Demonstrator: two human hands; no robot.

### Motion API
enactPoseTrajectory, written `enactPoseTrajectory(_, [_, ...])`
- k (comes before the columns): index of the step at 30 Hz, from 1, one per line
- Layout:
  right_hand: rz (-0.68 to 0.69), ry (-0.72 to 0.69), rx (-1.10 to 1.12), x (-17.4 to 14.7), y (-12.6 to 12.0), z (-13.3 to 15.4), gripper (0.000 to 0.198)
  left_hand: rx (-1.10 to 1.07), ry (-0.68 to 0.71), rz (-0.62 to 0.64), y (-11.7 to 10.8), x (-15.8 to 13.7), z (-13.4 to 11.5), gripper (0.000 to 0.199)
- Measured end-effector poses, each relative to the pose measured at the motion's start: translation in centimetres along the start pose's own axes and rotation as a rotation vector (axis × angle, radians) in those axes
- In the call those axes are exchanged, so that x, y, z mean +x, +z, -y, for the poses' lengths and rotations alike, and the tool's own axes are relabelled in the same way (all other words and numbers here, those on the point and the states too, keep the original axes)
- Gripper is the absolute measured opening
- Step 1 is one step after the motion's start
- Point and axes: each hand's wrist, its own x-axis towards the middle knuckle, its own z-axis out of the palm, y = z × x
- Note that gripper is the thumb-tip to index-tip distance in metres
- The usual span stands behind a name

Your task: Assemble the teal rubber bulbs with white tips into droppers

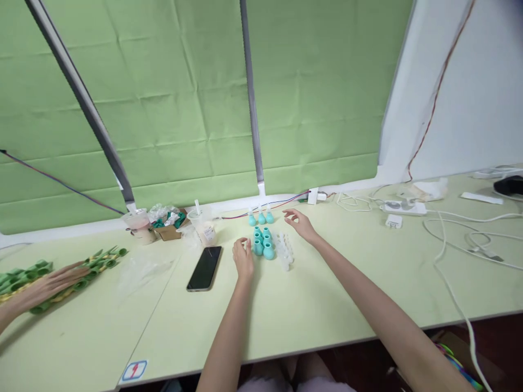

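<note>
Six turquoise pots (267,241) grouped on our worktop (310,305)
Our left hand (244,260) curls loosely, seemingly empty, just beside them; our right hand (301,224) hangs open near three bulbs with clear tops (261,218). We do best to steady each pot by its round belly — smooth, plastic-looking, probably easily tipped — and to handle the slim, see-through pieces (283,251) lightly, one at a time.
</note>
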Motion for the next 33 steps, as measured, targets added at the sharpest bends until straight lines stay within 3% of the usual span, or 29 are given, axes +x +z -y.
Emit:
enactPoseTrajectory(3, [0.011, 0.063, -0.214, 5.2, 2.1, -1.5, 0.046, 0.042, -0.038, -0.053, -0.2, 0.4, 0.1, 0.033])
enactPoseTrajectory(7, [0.035, 0.079, -0.351, 9.9, 5.4, -2.4, 0.038, 0.066, -0.015, -0.061, -0.5, 0.6, 0.4, 0.036])
enactPoseTrajectory(11, [0.070, 0.050, -0.350, 11.3, 7.7, -2.7, 0.030, 0.079, -0.005, -0.054, -0.6, 0.8, 0.6, 0.037])
enactPoseTrajectory(15, [0.095, -0.013, -0.376, 11.1, 7.5, -1.8, 0.021, 0.096, 0.010, -0.068, -0.8, 0.9, 0.5, 0.035])
enactPoseTrajectory(18, [0.080, -0.103, -0.330, 9.7, 5.7, 0.6, 0.024, 0.157, 0.091, -0.131, -1.1, 0.8, -0.5, 0.031])
enactPoseTrajectory(21, [0.043, -0.351, -0.119, 6.1, 3.3, 4.0, 0.019, 0.235, 0.237, -0.189, -1.2, 0.4, -2.3, 0.039])
enactPoseTrajectory(25, [0.111, -0.559, 0.021, -0.7, 0.8, 8.2, 0.018, 0.304, 0.448, -0.107, -1.2, -0.7, -4.4, 0.049])
enactPoseTrajectory(29, [0.083, -0.550, 0.048, -5.4, 0.2, 9.4, 0.019, 0.339, 0.534, 0.007, -1.6, -1.6, -4.9, 0.034])
enactPoseTrajectory(33, [-0.051, -0.476, 0.045, -6.9, 1.2, 7.6, 0.016, 0.450, 0.548, 0.026, -2.3, -2.1, -4.6, 0.028])
